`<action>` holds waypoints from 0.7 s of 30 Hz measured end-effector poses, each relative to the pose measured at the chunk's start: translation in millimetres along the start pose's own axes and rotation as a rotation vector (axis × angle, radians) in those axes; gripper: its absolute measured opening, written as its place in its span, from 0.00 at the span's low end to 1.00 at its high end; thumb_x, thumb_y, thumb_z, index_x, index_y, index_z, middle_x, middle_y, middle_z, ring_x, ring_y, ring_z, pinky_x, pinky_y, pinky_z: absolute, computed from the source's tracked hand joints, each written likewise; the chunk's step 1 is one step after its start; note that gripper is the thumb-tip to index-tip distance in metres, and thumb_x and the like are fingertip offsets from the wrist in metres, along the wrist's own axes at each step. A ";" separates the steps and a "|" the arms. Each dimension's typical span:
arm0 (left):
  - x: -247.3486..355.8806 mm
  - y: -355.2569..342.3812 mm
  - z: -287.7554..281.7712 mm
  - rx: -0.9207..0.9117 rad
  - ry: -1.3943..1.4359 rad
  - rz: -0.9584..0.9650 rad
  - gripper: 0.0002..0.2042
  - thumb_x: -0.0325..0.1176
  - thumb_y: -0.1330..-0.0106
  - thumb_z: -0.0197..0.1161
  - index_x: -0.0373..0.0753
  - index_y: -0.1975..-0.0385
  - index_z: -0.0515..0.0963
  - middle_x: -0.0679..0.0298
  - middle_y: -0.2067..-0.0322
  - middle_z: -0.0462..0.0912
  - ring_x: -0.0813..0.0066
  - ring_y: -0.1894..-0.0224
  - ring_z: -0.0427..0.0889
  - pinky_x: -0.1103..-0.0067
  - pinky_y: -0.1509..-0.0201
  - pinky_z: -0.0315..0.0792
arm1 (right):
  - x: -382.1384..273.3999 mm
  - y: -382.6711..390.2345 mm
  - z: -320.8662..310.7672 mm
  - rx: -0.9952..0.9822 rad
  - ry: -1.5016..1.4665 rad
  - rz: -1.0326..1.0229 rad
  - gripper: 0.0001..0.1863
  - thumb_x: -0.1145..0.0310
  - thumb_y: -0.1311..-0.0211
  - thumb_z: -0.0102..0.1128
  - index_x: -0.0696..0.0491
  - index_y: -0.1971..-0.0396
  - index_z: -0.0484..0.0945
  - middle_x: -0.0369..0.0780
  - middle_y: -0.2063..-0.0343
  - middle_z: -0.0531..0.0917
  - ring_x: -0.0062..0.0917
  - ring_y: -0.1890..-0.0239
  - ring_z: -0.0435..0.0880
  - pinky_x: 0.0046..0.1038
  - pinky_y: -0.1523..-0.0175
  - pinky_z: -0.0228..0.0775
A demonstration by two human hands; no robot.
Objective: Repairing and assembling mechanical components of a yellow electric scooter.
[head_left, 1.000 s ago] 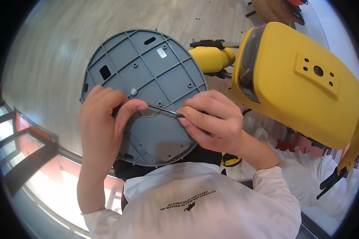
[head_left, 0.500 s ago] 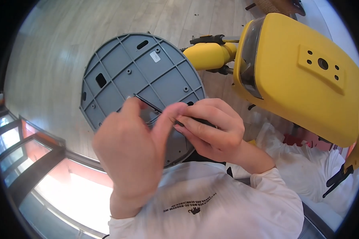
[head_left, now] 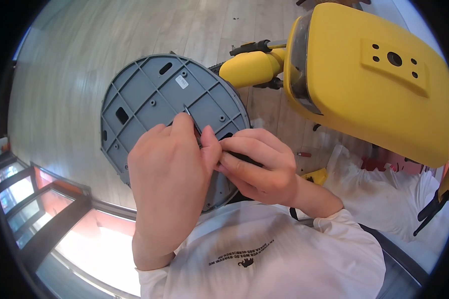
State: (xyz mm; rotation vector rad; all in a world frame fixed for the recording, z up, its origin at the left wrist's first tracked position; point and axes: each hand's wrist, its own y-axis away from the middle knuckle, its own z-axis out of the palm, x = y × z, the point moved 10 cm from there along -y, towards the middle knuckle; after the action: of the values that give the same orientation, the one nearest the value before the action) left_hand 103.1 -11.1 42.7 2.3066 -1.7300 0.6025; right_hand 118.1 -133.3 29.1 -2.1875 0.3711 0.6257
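A round grey plastic plate [head_left: 149, 99] with ribs and screw holes rests tilted in front of my chest, its ribbed side up. My right hand [head_left: 257, 167] grips the dark handle of a thin screwdriver [head_left: 190, 117], whose metal tip touches the plate near its middle. My left hand [head_left: 169, 174] lies over the plate's near edge, with finger and thumb pinched around the tool's shaft just behind the tip. Most of the handle is hidden inside my right fist.
A large yellow machine body [head_left: 369, 79] with a rounded yellow limb [head_left: 252, 67] stands at the right on the pale wooden floor [head_left: 75, 65]. White plastic wrapping [head_left: 384, 194] lies beneath it. A glass-railed ledge [head_left: 60, 219] runs along the lower left.
My left hand has come up from the plate's left edge to pinch the screwdriver shaft. The tool has swung from lying flat to pointing up toward the plate's middle.
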 end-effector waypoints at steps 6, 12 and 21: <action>21.4 -8.4 6.1 -0.059 0.019 0.216 0.09 0.29 0.34 0.65 0.35 0.74 0.73 0.57 0.80 0.74 0.57 0.73 0.76 0.66 0.66 0.70 | 2.7 -0.7 -3.3 -0.035 -0.014 0.009 0.12 0.77 0.54 0.77 0.60 0.68 0.85 0.42 0.62 0.84 0.37 0.62 0.85 0.34 0.58 0.82; 41.1 -1.4 11.1 -0.082 -0.059 0.408 0.06 0.25 0.50 0.64 0.38 0.76 0.72 0.62 0.79 0.73 0.65 0.71 0.75 0.72 0.65 0.68 | 0.9 10.2 -25.4 0.043 0.057 -0.002 0.18 0.78 0.56 0.80 0.59 0.61 0.85 0.43 0.60 0.84 0.38 0.59 0.85 0.32 0.57 0.81; 63.8 21.9 20.7 0.028 -0.162 0.612 0.06 0.29 0.51 0.63 0.36 0.75 0.75 0.63 0.73 0.68 0.70 0.65 0.70 0.77 0.64 0.63 | 31.5 -14.5 -43.6 -0.078 0.229 0.035 0.19 0.78 0.50 0.73 0.57 0.55 0.86 0.44 0.54 0.85 0.38 0.50 0.85 0.35 0.49 0.80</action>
State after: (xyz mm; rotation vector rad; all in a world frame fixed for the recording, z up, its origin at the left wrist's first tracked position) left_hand 101.5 -81.3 49.8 1.8601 -2.5384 0.5391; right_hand 164.5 -159.8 44.8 -2.3388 0.5126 0.4148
